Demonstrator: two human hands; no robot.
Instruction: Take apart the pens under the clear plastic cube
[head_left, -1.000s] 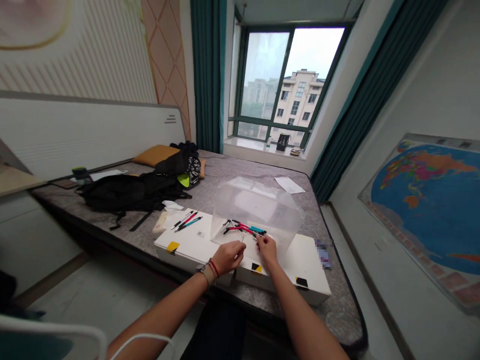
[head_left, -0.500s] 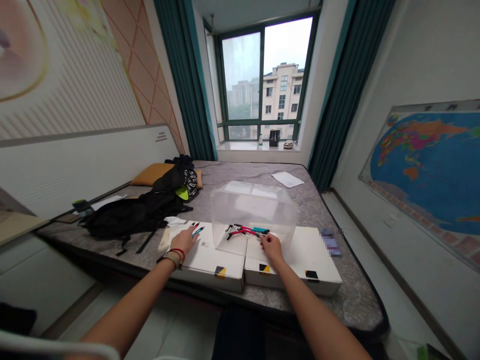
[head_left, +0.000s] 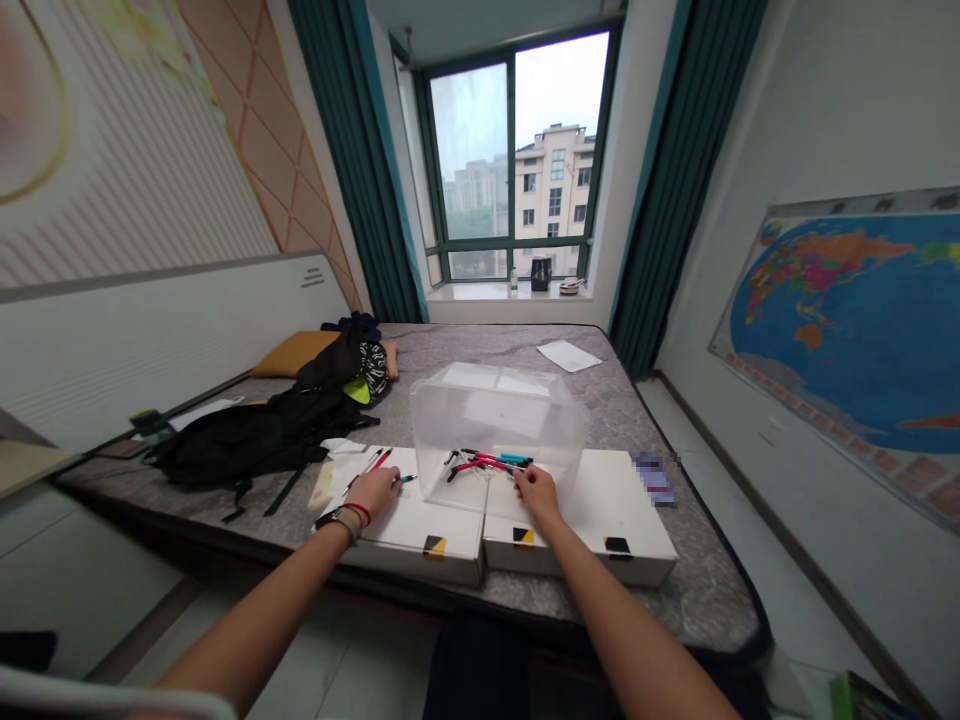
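A clear plastic bin (head_left: 499,400) stands on two white cardboard boxes (head_left: 427,525) at the edge of a grey mattress (head_left: 480,345), and a tangle of red and teal pens (head_left: 487,462) lies under its near side. The right hand (head_left: 536,493) sits at the bin's front wall, its fingers (head_left: 521,478) curled toward the pens' ends; whether they pinch one cannot be told. Left of the bin, the left hand (head_left: 373,492) lies open, its fingers (head_left: 390,482) released on the box top, just beside some loose pens (head_left: 373,462). With pens this loosely crossed, a light fingertip pinch on a single barrel would disturb the others least.
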